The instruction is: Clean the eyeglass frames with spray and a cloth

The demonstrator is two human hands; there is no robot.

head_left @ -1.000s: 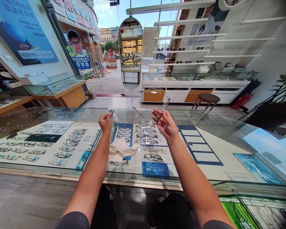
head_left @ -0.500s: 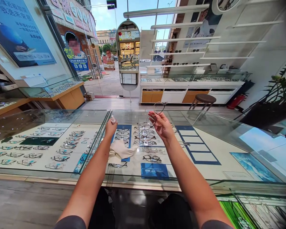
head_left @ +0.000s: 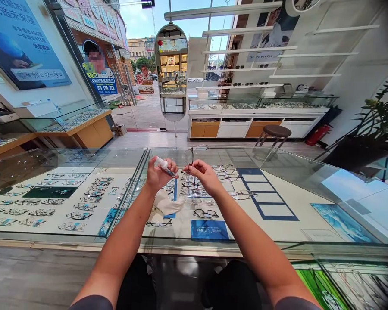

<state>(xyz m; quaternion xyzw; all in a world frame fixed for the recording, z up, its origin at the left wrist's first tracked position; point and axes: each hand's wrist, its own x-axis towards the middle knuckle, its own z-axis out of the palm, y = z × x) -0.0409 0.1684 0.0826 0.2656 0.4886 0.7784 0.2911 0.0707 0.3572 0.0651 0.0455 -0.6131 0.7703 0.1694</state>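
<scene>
My left hand point(head_left: 158, 174) is closed around a small white-capped bottle point(head_left: 162, 163), tilted with its cap toward the upper left. Just to its right, my right hand point(head_left: 203, 173) pinches a pair of thin-framed eyeglasses point(head_left: 192, 156) above the glass counter. One round rim stands upright and another part reaches to the upper right; my fingers cover some of the frame. A cream cloth point(head_left: 168, 203) lies crumpled on the counter top below my left hand. Black-framed eyeglasses point(head_left: 205, 213) sit nearer to me.
The glass display counter point(head_left: 245, 246) spans the width before me, with rows of eyeglasses point(head_left: 97, 189) inside. A blue card point(head_left: 209, 230) lies near its front edge. Beyond are an oval mirror point(head_left: 172, 73), a round stool point(head_left: 277, 131) and wall shelves point(head_left: 239, 71).
My right hand has moved left and slightly down with the eyeglasses, turning them. My left hand has moved slightly right and tilted the bottle, so both hands are now close together.
</scene>
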